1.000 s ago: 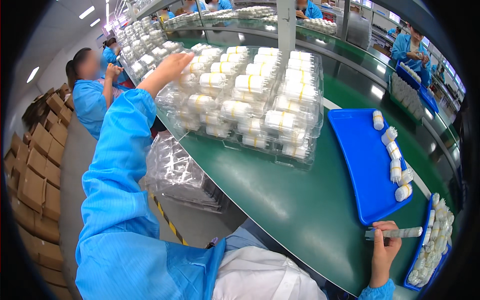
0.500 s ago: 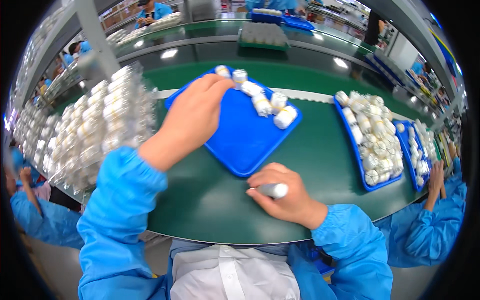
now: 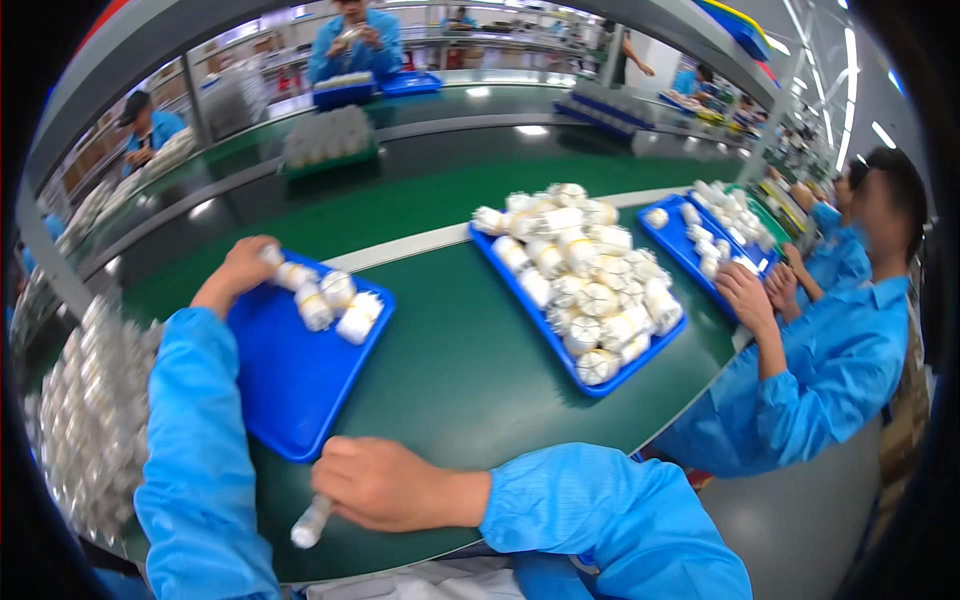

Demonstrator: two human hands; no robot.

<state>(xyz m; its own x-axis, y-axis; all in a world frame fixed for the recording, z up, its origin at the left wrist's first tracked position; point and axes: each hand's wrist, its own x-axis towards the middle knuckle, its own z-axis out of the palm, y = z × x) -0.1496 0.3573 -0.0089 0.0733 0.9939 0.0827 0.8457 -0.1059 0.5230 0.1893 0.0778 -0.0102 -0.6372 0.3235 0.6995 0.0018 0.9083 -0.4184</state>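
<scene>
A blue tray (image 3: 280, 385) lies on the green table in front of me, with several white rolls (image 3: 314, 306) banded in yellow at its far right side. At the far left corner of the tray, my left hand (image 3: 243, 270) has its fingers closed at the endmost white roll (image 3: 271, 256); its fingertips are partly hidden. My right hand (image 3: 385, 485) is by the near table edge, below the tray. In its fist is a white-and-grey pen-like stick (image 3: 311, 522), thick end pointing down and left; the fingers cover the rest.
A second blue tray (image 3: 545, 315) is heaped with white rolls. Beyond it is another blue tray (image 3: 668, 235), where a co-worker in blue (image 3: 800, 350) works. Clear plastic packs (image 3: 95, 420) stand at far left. A green tray (image 3: 330, 165) sits across the belt.
The view has swung right, so the trays appear further left. My left hand stays at the rolls in the far corner; the stick in my right hand now points down and left.
</scene>
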